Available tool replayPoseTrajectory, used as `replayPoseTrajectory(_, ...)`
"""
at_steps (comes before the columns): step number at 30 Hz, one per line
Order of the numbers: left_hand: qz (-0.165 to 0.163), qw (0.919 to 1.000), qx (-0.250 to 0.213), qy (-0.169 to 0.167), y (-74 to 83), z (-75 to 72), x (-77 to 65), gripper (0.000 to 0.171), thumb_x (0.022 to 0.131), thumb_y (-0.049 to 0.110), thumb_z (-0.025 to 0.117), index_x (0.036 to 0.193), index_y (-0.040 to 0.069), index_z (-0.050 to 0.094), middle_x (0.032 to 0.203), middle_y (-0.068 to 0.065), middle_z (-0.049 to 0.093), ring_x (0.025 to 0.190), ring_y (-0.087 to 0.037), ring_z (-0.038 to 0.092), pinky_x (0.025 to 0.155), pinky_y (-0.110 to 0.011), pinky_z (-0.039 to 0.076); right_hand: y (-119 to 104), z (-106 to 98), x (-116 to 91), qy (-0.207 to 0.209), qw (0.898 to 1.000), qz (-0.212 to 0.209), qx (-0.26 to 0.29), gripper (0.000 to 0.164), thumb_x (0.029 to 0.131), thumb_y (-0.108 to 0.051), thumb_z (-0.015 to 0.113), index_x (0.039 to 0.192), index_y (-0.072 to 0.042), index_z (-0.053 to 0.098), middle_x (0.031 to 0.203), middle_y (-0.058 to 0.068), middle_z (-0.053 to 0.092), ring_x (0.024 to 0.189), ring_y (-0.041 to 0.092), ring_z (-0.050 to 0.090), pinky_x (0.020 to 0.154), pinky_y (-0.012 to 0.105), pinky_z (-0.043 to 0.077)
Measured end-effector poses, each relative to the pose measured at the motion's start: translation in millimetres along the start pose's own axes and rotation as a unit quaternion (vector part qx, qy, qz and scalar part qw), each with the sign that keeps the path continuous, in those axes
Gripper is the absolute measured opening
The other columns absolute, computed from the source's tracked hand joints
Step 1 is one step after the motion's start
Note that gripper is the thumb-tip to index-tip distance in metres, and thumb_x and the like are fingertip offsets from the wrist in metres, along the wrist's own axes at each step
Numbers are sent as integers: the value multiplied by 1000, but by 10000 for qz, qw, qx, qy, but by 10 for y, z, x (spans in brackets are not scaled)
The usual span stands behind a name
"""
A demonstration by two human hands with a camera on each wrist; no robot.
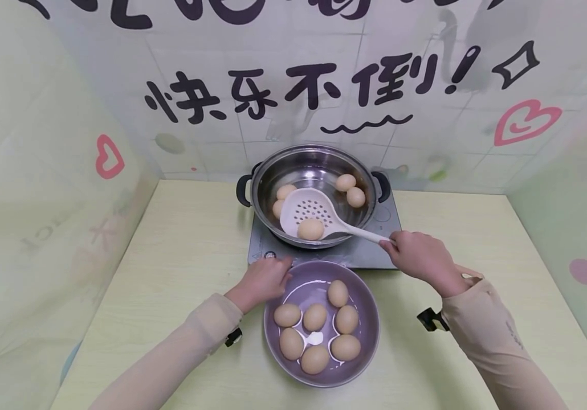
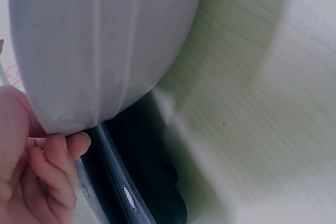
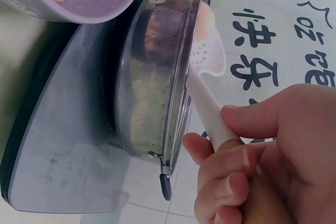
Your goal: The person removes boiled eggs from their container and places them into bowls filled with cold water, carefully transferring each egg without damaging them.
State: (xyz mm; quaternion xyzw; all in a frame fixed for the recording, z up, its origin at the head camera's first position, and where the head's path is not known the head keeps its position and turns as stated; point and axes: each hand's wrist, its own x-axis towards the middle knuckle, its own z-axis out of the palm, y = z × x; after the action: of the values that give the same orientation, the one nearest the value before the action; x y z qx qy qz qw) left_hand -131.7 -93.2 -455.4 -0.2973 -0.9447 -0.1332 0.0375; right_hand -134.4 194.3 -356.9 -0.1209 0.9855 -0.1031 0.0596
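My right hand (image 1: 424, 259) grips the wooden-ended handle of a white slotted ladle (image 1: 306, 202), held over the near side of a steel pot (image 1: 319, 162). One brown egg (image 1: 310, 229) lies in the ladle's head near the pot's front rim. Two eggs (image 1: 350, 189) sit at the right inside the pot, and two more (image 1: 283, 196) show partly behind the ladle at the left. My left hand (image 1: 263, 280) pinches the rim of a purple bowl (image 1: 367, 302) at its upper left. Several brown eggs (image 1: 315, 317) rest in the bowl with some clear liquid.
Under the pot is a flat grey induction cooker (image 1: 383, 250), its front edge right behind the bowl. Black handles (image 1: 244, 190) stick out from both sides of the pot. A light wooden table (image 1: 186, 239) carries everything, with printed sheets (image 1: 293, 108) hanging behind and at both sides.
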Motion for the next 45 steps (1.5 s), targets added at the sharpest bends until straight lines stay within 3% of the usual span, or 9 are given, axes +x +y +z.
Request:
replayPoseTrajectory(12, -47, 9999, -68, -77, -2, 1, 6, 15, 78, 14, 65, 74, 9, 52, 60, -3, 57, 56, -27, 57, 50, -38, 43, 41, -69, 56, -510, 9985, 74, 190, 33, 93, -31, 45, 67, -13, 53, 56, 1, 43, 50, 17, 42, 45, 32, 31)
replayPoseTrajectory(25, -11, 10000, 7, -29, -9, 16, 1, 16, 78, 15, 65, 73, 9, 52, 60, -3, 57, 56, -27, 57, 49, -38, 43, 122, -181, 35, -877, 9935, 12, 732, 31, 93, -30, 44, 73, -9, 56, 56, -2, 39, 49, 13, 35, 46, 27, 28)
replayPoseTrajectory(36, 19, 10000, 14, 6, -4, 27, 7, 15, 78, 14, 66, 74, 9, 52, 60, -3, 56, 55, -26, 56, 48, -37, 43, 159, -281, -267, -675, 9952, 96, 702, 36, 94, -35, 41, 71, -11, 53, 55, -2, 38, 48, 13, 33, 45, 28, 27)
replayPoseTrajectory(45, -41, 10000, -88, -14, -3, 16, 7, 10, 78, 10, 64, 74, 6, 56, 60, -5, 57, 54, -25, 55, 48, -36, 43, 194, -228, -633, -617, 9952, 229, 718, 38, 95, -41, 39, 70, -15, 50, 53, -4, 34, 47, 11, 30, 44, 27, 25)
